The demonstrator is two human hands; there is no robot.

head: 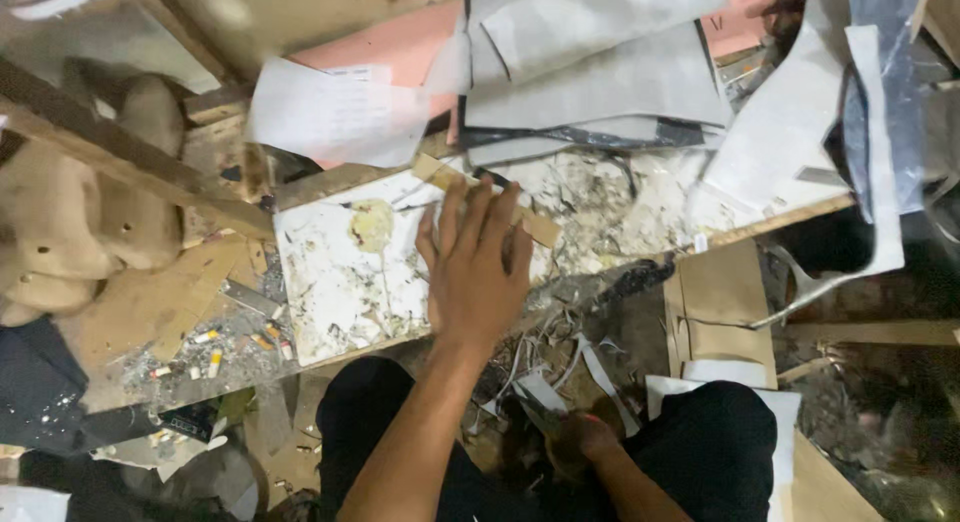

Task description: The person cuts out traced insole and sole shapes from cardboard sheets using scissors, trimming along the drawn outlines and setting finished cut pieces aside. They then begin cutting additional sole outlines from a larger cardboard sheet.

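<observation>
My left hand [475,267] lies flat, fingers spread, on a white stained board [330,282]. Its fingertips press on a tan strip [538,228] that runs slantwise across the board. Low between my knees, my right hand [580,442] is closed around a small dark object, too blurred to identify, next to white scraps [540,390]. My black trousers [700,432] fill the bottom of the view.
Grey and white sheets [600,72] and a pink sheet [390,47] are piled behind the board. Tan cardboard pieces [720,292] lie to the right, a beige cloth [70,222] and wooden slats [130,162] to the left. Small tubes and litter [215,347] sit near the front left.
</observation>
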